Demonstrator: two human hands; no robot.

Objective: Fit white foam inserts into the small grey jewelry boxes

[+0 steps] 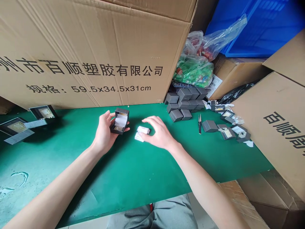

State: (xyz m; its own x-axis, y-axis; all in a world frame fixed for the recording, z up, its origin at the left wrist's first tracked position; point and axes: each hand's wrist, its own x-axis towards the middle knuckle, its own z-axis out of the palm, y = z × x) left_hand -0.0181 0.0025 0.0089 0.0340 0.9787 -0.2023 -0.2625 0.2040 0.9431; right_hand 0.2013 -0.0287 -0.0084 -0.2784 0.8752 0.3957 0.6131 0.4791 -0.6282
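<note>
My left hand [105,128] holds a small black jewelry box [120,121] with its lid raised; the inside of the lid is white and something gold-coloured shows in the base. The fingers wrap behind and under the box. To its right, my right hand [158,131] is open, thumb and fingers apart. Between that thumb and fingers a folded white card [143,129] lies on the green table; the thumb tip overlaps its edge, and I cannot tell whether it touches.
Several closed dark boxes [184,102] are stacked at the back right, near tweezers [199,123]. Open boxes with paper scraps [227,133] lie farther right. Two larger open cases [16,127] stand at left. A big carton [95,41] walls off the back; water [22,178] wets the left front.
</note>
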